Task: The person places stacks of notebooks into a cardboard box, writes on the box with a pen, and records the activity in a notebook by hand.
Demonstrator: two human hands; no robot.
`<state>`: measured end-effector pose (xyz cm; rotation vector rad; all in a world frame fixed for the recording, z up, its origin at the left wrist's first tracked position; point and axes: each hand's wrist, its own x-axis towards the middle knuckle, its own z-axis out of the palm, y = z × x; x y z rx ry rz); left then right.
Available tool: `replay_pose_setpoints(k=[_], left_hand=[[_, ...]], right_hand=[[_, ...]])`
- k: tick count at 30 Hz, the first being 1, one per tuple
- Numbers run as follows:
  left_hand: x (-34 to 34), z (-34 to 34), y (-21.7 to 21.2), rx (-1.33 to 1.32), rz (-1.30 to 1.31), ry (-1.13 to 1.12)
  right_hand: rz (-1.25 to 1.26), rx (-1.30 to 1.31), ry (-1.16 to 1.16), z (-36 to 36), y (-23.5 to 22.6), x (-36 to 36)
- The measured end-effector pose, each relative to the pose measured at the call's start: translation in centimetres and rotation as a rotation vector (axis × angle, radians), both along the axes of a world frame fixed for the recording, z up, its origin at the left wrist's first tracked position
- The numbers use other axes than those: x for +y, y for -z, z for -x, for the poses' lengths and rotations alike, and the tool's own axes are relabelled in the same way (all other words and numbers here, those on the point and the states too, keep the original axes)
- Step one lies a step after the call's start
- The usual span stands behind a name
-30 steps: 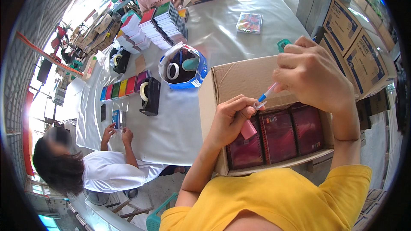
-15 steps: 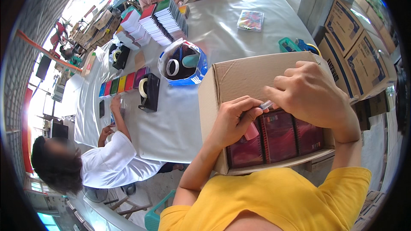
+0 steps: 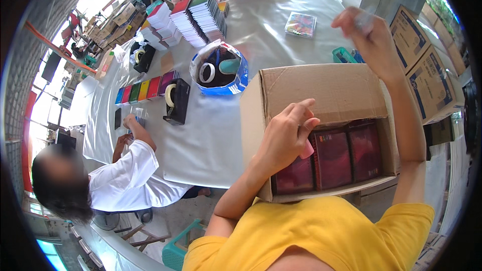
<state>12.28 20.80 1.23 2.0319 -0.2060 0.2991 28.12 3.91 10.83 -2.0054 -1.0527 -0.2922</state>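
Head view — left hand (image 3: pixel 288 133) curled over cardboard box (image 3: pixel 321 95), right hand (image 3: pixel 364 27) raised high

On the grey table sheet (image 3: pixel 211 140) before me: a black tape dispenser (image 3: pixel 176 101), a row of coloured packets (image 3: pixel 143 90), stacked booklets (image 3: pixel 193 17), and a blue bag of tape rolls (image 3: pixel 220 68). At my left, a white-shirted co-worker (image 3: pixel 125 183) sits.
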Motion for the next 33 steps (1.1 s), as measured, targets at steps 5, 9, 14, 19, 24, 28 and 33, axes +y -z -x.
replay_pose_setpoints(k=[5, 9, 14, 19, 24, 28, 33], left_hand=[[0.6, -0.1, 0.0, 0.002, -0.053, 0.075], [1.3, -0.3, 0.4, -0.007, 0.022, 0.099], [1.2, -0.5, 0.7, -0.005, 0.057, 0.087], [1.5, -0.5, 0.7, -0.005, 0.023, 0.091], [1.4, -0.5, 0.7, -0.005, 0.018, 0.104], [1.4, -0.5, 0.8, -0.018, 0.017, 0.099], [1.4, -0.5, 0.8, -0.01, 0.013, 0.107]], right_hand=[[-0.054, 0.608, -0.13, -1.8, 3.8, 5.2], [-0.125, 0.539, -0.081, -2.7, 7.9, 9.6], [-0.24, 0.396, -0.068, -4.0, 11.1, 11.1], [-0.156, 0.163, 0.041, -3.6, 11.8, 11.1], [-0.147, 0.156, 0.034, -2.8, 11.7, 11.4], [-0.154, 0.139, 0.011, -3.1, 12.0, 11.3], [-0.168, 0.097, 0.007, -3.1, 12.3, 11.3]])
